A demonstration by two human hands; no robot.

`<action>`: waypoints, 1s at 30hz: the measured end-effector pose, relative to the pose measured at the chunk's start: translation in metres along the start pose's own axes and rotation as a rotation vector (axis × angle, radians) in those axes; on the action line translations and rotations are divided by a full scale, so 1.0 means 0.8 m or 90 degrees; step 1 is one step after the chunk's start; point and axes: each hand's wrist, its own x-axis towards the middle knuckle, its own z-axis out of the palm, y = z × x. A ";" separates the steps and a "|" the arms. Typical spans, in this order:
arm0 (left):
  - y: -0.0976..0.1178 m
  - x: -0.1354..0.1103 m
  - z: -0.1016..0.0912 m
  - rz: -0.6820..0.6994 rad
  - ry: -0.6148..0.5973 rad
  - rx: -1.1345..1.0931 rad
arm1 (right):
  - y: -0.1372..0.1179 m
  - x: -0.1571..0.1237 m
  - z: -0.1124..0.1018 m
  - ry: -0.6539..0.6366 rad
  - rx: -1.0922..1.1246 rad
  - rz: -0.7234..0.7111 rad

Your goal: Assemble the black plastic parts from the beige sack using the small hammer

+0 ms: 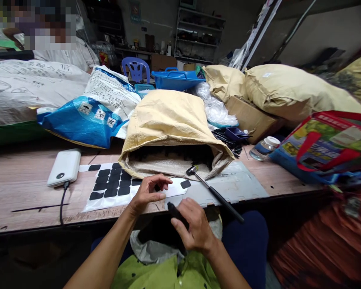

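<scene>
My right hand (195, 224) is closed around a black rod-shaped piece (175, 210), whose rounded end sticks out past the thumb; the rest is hidden by the hand. To its left, my left hand (149, 192) is held over the table edge, fingers curled but apart from the thumb, with nothing visible between them. Under and beside that hand lies a white sheet of black rounded-square stickers (112, 185). A hammer (212, 190) with a black handle rests with its head against the mouth of a yellow woven sack (168, 116), which has dark contents. The hammer's handle overhangs the table edge.
A white power bank (64, 166) with a black cable stands at left. Blue-and-white sacks (90, 108) lie behind it. At right are a clear jar (264, 147), a colourful bag with red handles (327, 146) and a cardboard box (249, 118). Another person (18, 32) is at the far left.
</scene>
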 end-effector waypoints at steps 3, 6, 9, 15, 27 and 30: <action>0.002 0.003 0.001 -0.012 -0.018 0.017 | -0.002 -0.027 0.020 -0.072 -0.032 -0.023; 0.003 0.008 0.011 -0.039 -0.051 0.121 | 0.001 -0.041 0.046 -0.158 -0.083 0.038; 0.002 0.009 0.021 -0.056 -0.045 0.228 | 0.000 -0.044 0.060 -0.232 -0.110 0.107; 0.000 0.009 0.028 -0.075 -0.028 0.276 | 0.001 -0.024 0.010 -0.178 -0.013 0.029; 0.025 0.159 0.019 -0.313 0.279 0.686 | 0.104 0.036 -0.030 0.150 -0.418 0.250; 0.013 0.179 0.020 -0.407 0.246 0.747 | 0.100 0.035 -0.028 0.155 -0.432 0.258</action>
